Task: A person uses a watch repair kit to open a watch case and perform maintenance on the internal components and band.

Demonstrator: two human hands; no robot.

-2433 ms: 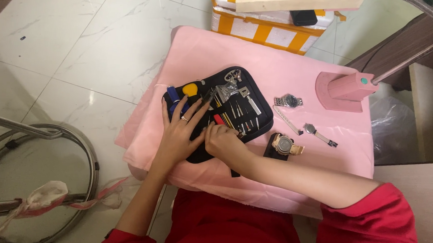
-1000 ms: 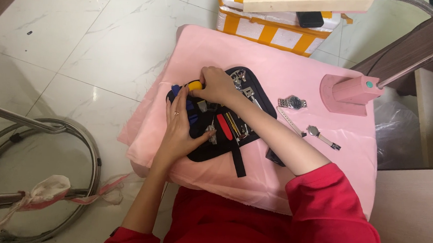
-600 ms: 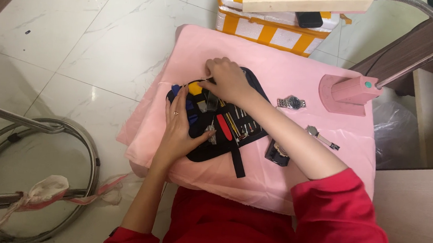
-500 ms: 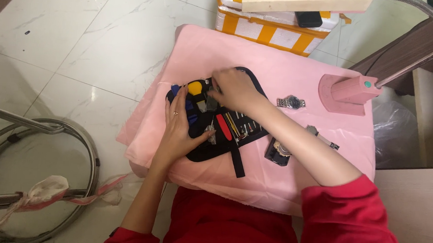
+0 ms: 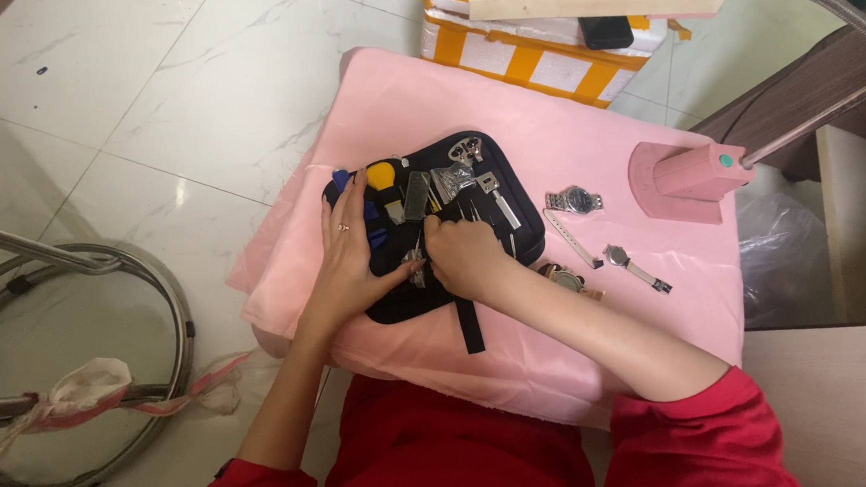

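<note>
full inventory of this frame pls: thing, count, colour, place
tool case: 1, black, open at the middle of the cloth, small tools in it
cloth: 1, pink, covering the table
watches: 3, silver and brown, right of the case; one partly hidden by the forearm
lamp base: 1, pink, right on the cloth, with a grey bent neck
foam box: 1, white with orange tape, floor beyond the table
metal ring frame: 1, silver, floor at lower left
plastic bag: 1, clear, right of the table
left hand: 1, flat on the case's left edge
right hand: 1, closed, on the tools in the case
</note>
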